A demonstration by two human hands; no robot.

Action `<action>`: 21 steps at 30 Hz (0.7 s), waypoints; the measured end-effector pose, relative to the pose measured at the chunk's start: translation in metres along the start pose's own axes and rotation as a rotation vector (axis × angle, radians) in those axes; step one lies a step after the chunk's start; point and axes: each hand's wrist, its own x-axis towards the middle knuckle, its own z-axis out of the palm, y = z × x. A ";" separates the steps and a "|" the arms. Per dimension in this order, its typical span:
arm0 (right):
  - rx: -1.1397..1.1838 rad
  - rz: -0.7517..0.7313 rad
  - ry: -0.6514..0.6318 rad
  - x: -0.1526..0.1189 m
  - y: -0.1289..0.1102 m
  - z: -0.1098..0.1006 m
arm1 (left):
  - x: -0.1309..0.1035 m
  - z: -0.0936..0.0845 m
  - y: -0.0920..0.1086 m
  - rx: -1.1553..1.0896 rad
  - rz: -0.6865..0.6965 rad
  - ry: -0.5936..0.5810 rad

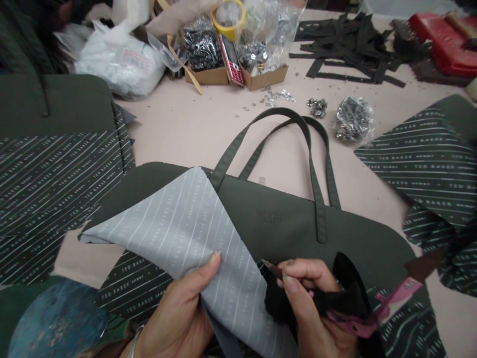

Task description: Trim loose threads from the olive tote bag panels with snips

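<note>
My left hand (186, 308) is closed on a folded-over grey printed fabric piece (182, 214), its thumb pressed flat on the top face. My right hand (313, 298) pinches a narrow tool with a pointed metal tip (271, 268), which lies close to the edge of the grey fabric. A pink piece (376, 315) with a dark brown end sticks out from the right side of this hand; whether it belongs to the same tool I cannot tell. Black material bunches around the right fingers. Under both hands lies a dark green bag panel (357, 233) with two strap handles (316, 189).
Dark printed panels lie at left (55, 184) and right (432, 159). Behind are small metal parts in a plastic bag (354, 119), open cardboard boxes (264, 78), a phone (231, 59), yellow tape (229, 20), black strips (346, 44) and a white bag (119, 62).
</note>
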 end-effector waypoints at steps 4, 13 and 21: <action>-0.059 -0.040 -0.008 -0.001 0.004 -0.001 | -0.001 0.001 0.001 0.001 -0.011 -0.041; -0.136 -0.200 -0.041 0.001 0.009 0.003 | -0.004 0.005 -0.001 0.020 0.019 -0.023; 0.181 0.041 0.078 0.000 0.017 -0.008 | -0.004 0.004 0.001 0.043 0.079 0.085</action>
